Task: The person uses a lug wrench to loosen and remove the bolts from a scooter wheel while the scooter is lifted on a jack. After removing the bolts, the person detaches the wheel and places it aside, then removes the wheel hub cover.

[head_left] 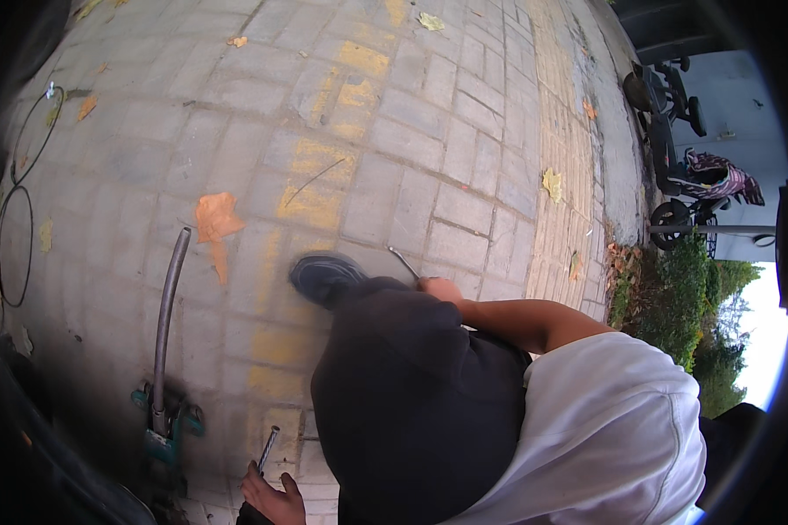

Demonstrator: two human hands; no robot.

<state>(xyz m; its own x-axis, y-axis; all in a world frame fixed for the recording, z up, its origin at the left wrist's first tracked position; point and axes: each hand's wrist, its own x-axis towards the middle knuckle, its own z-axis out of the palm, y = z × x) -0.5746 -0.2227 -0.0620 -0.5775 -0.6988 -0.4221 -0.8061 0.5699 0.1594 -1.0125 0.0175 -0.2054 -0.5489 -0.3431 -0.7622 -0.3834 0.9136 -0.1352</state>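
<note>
My left hand (276, 502), in a dark sleeve, comes in at the lower edge. Its fingers are closed round the lower end of a short, shiny metal rod-like tool (270, 444), which points upward; its exact kind is unclear. My right hand does not show. Left of my hand stands a green jack (163, 444) with a long grey tube handle (166, 328) slanting up from it. To the right a person in a white shirt (608, 429) and dark trousers (411, 411) crouches, and that person's hand (442, 290) grips a wrench (404, 262) near the paving.
A black cable (30, 210) loops over the paving (411, 184) at the left. Dry leaves lie about, including a large brown leaf (217, 219). The co-worker's dark shoe (326, 278) is planted mid-view. Bushes (665, 293) and a parked two-wheeler (674, 166) stand at the far right.
</note>
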